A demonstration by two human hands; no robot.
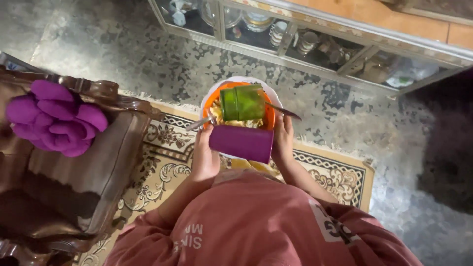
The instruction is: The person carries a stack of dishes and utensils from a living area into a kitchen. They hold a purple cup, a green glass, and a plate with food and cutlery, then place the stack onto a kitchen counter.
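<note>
Both arms reach forward, elbows bent. The left hand and right hand clasp the sides of one white round plate, carried over the speckled floor. Stacked on it: one orange plastic bowl, one green cup, one purple cup, both lying sideways, and two metal utensils.

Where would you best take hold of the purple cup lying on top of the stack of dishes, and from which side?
Probably around the middle of the purple cup, from above. It lies on its side across the near rim of the plates, so its round wall faces up. The left hand and right hand flank its two ends, and the green cup lies just beyond.
</note>
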